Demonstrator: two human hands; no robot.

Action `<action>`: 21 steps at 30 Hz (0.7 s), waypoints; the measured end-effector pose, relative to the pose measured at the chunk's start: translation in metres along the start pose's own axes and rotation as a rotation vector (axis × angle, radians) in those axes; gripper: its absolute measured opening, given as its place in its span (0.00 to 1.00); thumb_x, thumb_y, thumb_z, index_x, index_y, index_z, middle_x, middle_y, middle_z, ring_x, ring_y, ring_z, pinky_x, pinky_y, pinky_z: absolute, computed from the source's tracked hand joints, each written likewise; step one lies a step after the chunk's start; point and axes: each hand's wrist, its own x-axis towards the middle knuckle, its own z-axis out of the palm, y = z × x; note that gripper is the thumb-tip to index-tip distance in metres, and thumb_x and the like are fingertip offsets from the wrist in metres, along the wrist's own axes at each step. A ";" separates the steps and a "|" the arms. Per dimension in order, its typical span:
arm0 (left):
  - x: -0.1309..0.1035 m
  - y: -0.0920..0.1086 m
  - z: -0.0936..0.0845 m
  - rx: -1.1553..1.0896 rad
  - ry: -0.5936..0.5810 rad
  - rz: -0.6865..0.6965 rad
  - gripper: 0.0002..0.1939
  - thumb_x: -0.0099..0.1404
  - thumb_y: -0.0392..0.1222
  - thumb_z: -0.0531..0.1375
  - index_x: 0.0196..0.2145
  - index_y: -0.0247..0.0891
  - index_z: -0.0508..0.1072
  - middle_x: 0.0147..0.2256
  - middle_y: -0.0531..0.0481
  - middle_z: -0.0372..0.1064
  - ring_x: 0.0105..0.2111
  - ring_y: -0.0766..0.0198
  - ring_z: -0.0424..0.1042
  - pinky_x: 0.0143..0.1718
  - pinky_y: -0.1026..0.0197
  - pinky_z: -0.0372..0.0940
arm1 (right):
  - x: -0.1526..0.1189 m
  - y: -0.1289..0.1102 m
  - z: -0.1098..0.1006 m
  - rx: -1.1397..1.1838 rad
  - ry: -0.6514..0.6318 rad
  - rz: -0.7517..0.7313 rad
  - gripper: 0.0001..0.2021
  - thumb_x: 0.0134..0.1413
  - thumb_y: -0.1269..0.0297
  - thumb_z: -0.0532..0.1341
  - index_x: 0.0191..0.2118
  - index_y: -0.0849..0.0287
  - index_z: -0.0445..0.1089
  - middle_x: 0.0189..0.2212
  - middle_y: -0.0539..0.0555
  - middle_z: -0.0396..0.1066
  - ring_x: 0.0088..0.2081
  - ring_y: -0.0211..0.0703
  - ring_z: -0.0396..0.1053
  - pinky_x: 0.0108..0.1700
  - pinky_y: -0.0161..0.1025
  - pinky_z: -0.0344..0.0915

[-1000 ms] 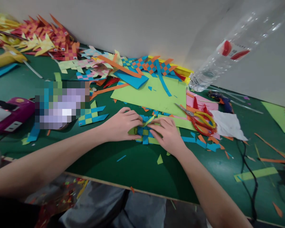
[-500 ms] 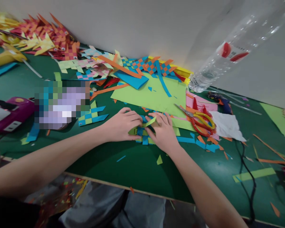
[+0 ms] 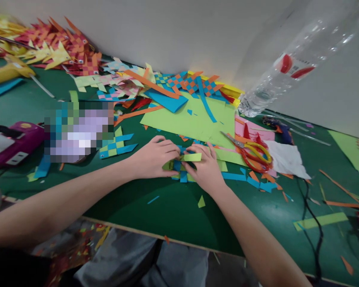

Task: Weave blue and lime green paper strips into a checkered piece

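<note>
Between my hands, low over the green tabletop, is a small weave of blue and green paper strips (image 3: 183, 175), partly hidden by my fingers. My left hand (image 3: 157, 157) is closed on its left side, thumb below and fingers curled above. From the right, my right hand (image 3: 207, 165) pinches the same weave, with a loose green strip end (image 3: 194, 157) sticking out across its fingers. A finished-looking blue and green woven paper fish (image 3: 116, 147) lies to the left of my left hand. Scissors with red and yellow handles (image 3: 255, 153) rest to the right of my right hand.
Large green paper sheets (image 3: 191, 119) lie behind my hands, with piled woven paper fish (image 3: 77, 52) along the wall. A clear plastic bottle (image 3: 290, 67) leans at the right. A yellow glue gun (image 3: 12, 69) and purple power strip (image 3: 18, 139) sit left. A black cable (image 3: 315, 223) runs right.
The loose green strip end has swung down and to the right, now lying flatter over my right fingers. Both hands stay in nearly the same place.
</note>
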 end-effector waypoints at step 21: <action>-0.001 0.000 0.000 0.006 -0.030 -0.022 0.18 0.62 0.54 0.59 0.42 0.38 0.70 0.46 0.48 0.72 0.48 0.57 0.68 0.53 0.52 0.52 | -0.007 0.001 -0.015 0.032 0.131 -0.291 0.07 0.58 0.61 0.60 0.39 0.57 0.71 0.24 0.48 0.72 0.28 0.37 0.67 0.44 0.42 0.60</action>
